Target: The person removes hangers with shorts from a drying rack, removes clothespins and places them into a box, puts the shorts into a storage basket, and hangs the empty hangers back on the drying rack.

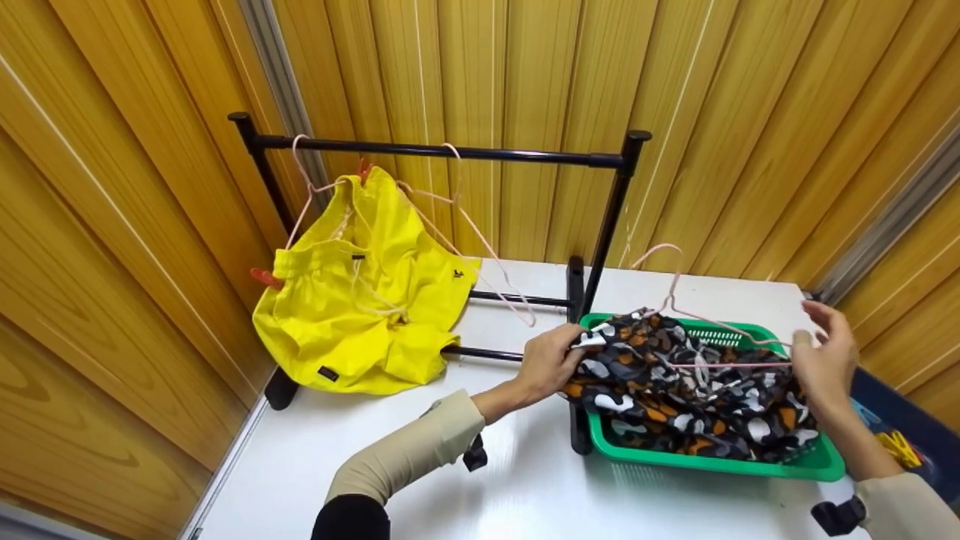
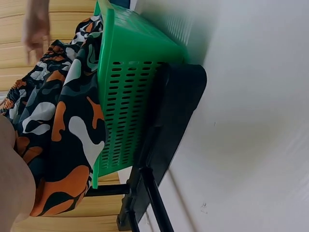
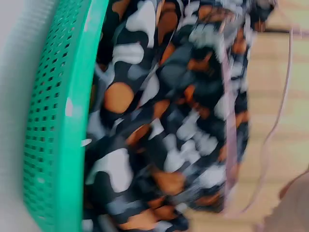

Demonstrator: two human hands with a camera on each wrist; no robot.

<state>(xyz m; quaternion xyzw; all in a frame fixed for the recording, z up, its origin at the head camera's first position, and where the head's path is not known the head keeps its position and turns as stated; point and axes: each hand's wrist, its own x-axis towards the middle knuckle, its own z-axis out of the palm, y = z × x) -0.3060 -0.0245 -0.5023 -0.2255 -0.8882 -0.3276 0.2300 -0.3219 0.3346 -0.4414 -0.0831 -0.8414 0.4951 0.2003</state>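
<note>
L hand (image 1: 546,363) grips camo cloth (image 1: 675,390); R hand (image 1: 825,358) fingertips blurred, grip unclear

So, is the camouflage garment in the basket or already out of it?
Mostly in: the garment lies bunched inside the green basket, spilling over its left rim where the left hand grips it.

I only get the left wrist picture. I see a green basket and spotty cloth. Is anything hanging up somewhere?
Observer: Yes, yellow shorts hang on a pink hanger from the black rack.
Operator: What is the left hand doing?
Observer: The left hand grips the spotty cloth at the edge of the green basket.
Operator: And the other hand?
Observer: The right hand is at the end of another pink hanger lying on the cloth; whether it pinches it is unclear.
</note>
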